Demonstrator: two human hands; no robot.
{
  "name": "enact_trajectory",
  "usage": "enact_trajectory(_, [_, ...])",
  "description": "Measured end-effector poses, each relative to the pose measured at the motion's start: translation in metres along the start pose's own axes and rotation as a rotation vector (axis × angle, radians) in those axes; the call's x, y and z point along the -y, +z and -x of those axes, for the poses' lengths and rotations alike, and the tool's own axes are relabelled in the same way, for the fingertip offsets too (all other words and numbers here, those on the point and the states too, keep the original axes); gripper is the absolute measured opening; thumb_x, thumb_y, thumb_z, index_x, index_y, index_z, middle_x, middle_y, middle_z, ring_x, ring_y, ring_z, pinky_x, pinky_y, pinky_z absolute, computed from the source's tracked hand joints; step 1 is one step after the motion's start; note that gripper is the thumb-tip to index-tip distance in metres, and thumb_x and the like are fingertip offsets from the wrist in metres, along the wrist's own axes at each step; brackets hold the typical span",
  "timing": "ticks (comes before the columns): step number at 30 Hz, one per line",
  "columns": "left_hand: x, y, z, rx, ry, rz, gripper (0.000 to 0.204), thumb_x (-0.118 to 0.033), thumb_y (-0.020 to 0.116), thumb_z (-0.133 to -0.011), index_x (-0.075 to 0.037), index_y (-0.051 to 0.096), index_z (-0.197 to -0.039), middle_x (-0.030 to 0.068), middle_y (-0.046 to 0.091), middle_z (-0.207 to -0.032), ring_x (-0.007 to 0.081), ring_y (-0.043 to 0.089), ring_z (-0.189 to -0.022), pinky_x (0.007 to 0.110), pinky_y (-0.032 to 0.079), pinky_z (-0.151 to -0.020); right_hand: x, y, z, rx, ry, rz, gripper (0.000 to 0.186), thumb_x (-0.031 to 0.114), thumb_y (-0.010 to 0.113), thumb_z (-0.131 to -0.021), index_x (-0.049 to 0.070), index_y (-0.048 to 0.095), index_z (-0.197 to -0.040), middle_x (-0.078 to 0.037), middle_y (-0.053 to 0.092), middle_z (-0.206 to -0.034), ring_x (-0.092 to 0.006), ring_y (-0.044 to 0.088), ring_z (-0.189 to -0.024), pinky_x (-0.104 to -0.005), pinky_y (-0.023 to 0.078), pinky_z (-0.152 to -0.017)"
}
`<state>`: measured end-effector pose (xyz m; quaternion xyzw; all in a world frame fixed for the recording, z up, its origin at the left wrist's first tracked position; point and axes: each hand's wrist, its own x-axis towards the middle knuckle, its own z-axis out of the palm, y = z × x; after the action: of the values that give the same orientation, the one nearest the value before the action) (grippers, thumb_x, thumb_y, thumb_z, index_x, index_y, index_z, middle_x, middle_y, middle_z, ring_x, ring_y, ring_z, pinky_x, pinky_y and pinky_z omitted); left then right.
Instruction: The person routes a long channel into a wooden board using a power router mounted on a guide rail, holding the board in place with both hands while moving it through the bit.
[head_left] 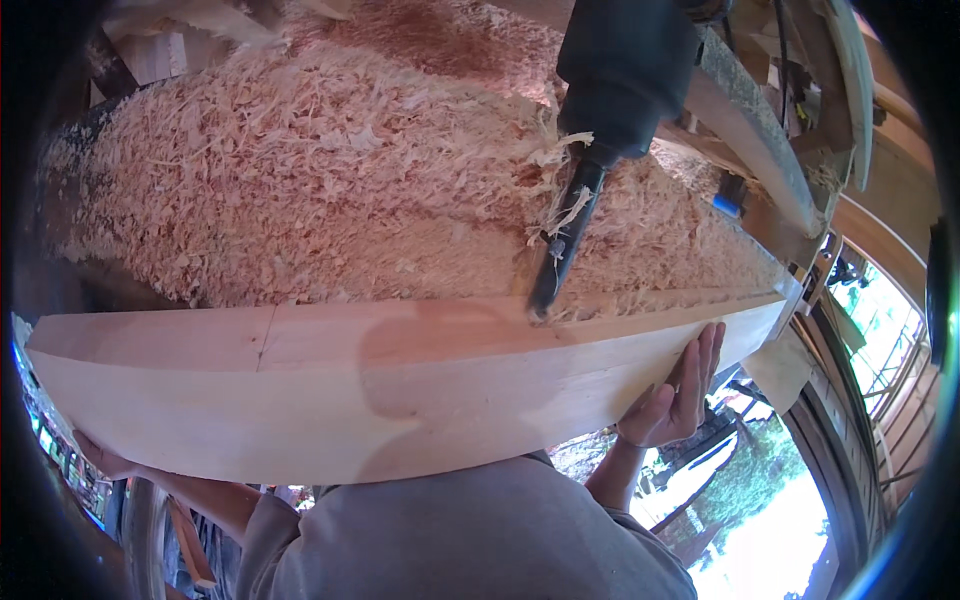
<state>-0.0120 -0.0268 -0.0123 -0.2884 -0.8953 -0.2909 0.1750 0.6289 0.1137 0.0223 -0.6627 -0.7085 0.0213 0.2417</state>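
Observation:
A long, curved, pale wooden board [230,415] stretches across the view in front of my chest, with a pencil line across its top edge. My left hand [103,458] is at the board's left end, holding its near lower edge; part of the hand is hidden. On the near face towards the right end, my right hand [675,395] lies flat with fingers stretched and thumb apart. A dark machine spindle with a round cutter bit [566,240] comes down from above. Its tip meets the board's far top edge, and wood shavings cling to it.
A thick heap of wood shavings [330,170] covers the machine table behind the board. The dark spindle housing [628,70] hangs overhead. Curved wooden pieces [755,140] stand at the back right. More curved timbers [850,480] are at the far right, beside a bright outdoor opening.

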Motion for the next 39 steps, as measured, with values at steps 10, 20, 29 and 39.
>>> enact_trajectory(10, [0.001, 0.011, 0.001, 0.032, 0.020, 0.155, 0.048, -0.037, 0.058, -0.101, 0.005, 0.063, -0.124, 0.0161, 0.070, -0.116, 0.0245, 0.071, -0.097, 0.036, 0.060, -0.082, -0.002, 0.001, -0.002, -0.014, 0.007, 0.001, 0.054, 0.036, 0.047, -0.098, -0.008, 0.066, -0.124, -0.028, 0.063, -0.132, -0.0502, 0.050, -0.134, -0.0632, 0.033, -0.115])
enact_trajectory(20, [0.036, 0.020, -0.022, 0.127, 0.457, 0.192, 0.060, -0.051, 0.062, -0.095, 0.003, 0.065, -0.122, 0.0161, 0.071, -0.114, 0.0228, 0.070, -0.096, 0.037, 0.059, -0.081, -0.001, 0.002, -0.014, 0.018, 0.000, 0.028, 0.059, 0.040, 0.052, -0.094, -0.008, 0.062, -0.128, -0.029, 0.061, -0.134, -0.0516, 0.050, -0.133, -0.0624, 0.035, -0.112])
enact_trajectory(29, [0.031, 0.012, -0.032, 0.006, 0.049, -0.014, 0.049, -0.043, 0.061, -0.097, -0.002, 0.068, -0.122, 0.0126, 0.072, -0.117, 0.0227, 0.070, -0.100, 0.035, 0.057, -0.086, 0.002, 0.000, -0.022, 0.063, -0.040, 0.048, 0.061, 0.041, 0.052, -0.094, -0.009, 0.061, -0.130, -0.028, 0.061, -0.135, -0.0520, 0.049, -0.133, -0.0611, 0.035, -0.112])
enact_trajectory(39, [0.035, 0.031, -0.040, -0.072, -0.159, -0.197, 0.041, -0.045, 0.058, -0.097, -0.011, 0.072, -0.115, 0.0057, 0.074, -0.107, 0.0187, 0.069, -0.094, 0.034, 0.054, -0.081, -0.001, 0.003, -0.022, 0.017, -0.035, 0.029, 0.059, 0.038, 0.052, -0.094, -0.009, 0.062, -0.128, -0.029, 0.061, -0.134, -0.0521, 0.050, -0.133, -0.0607, 0.036, -0.112])
